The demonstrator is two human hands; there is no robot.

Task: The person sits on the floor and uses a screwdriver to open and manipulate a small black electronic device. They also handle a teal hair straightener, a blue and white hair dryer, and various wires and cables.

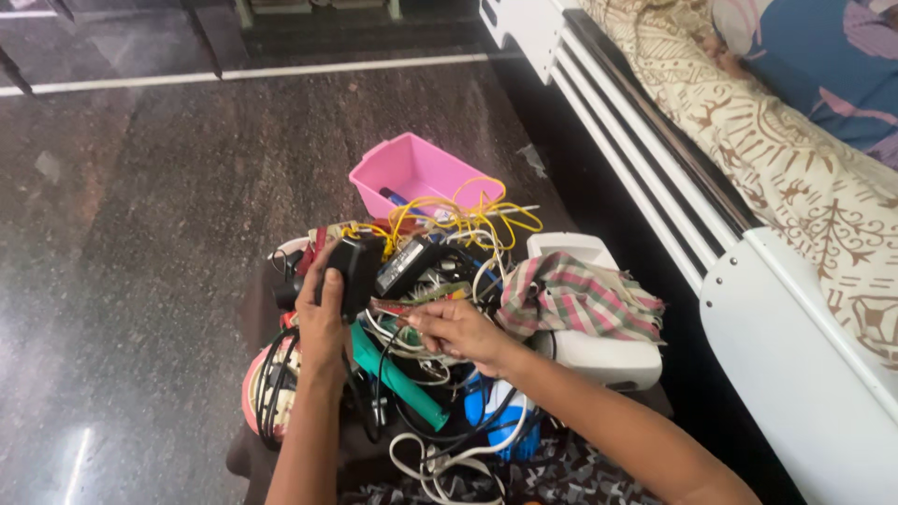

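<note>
— What are the hands doing?
— The left hand is wrapped around a black adapter, lifted over the cable pile. The right hand pinches a thin wire there.
— And around them?
— A checked cloth drapes a white box to the right; a pink bin with yellow wire sits farther off.

- The left hand is raised upright, its fingers curled shut in a grip, forearm rising from below.
- The right hand is stretched leftward, fingertips pinched together, forearm angled in from lower right.
</note>
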